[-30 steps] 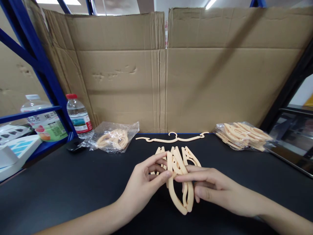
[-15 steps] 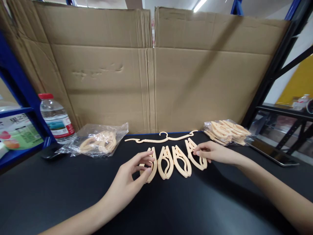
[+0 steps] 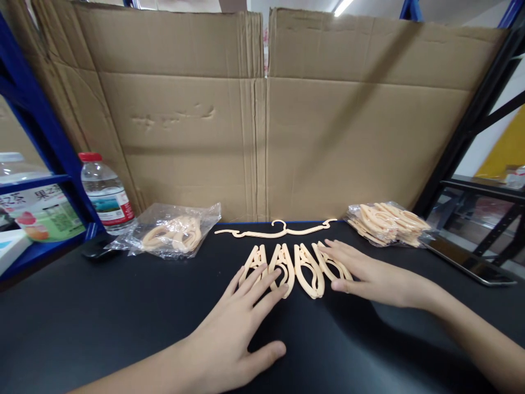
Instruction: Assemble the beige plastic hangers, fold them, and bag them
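Several cream folding hangers, folded up, lie in a row on the black table. My left hand is spread flat, its fingertips over the leftmost folded hanger and reaching the second folded hanger. The third folded hanger has no hand on it. My right hand has its fingers stretched over the rightmost folded hanger, with the thumb by its lower end. Whether the fingertips press on the hangers I cannot tell. Behind the row an unfolded hanger lies with its hook pointing away from me.
A clear bag of folded hangers lies at left, and another bagged stack at right. A water bottle stands beside a black mouse. A phone-like dark slab lies far right. Cardboard walls the back.
My left hand has opened out from a curled pose and spread flatter over the left hangers. My right hand has let go of the rightmost hanger and straightened its fingers. The view has shifted slightly.
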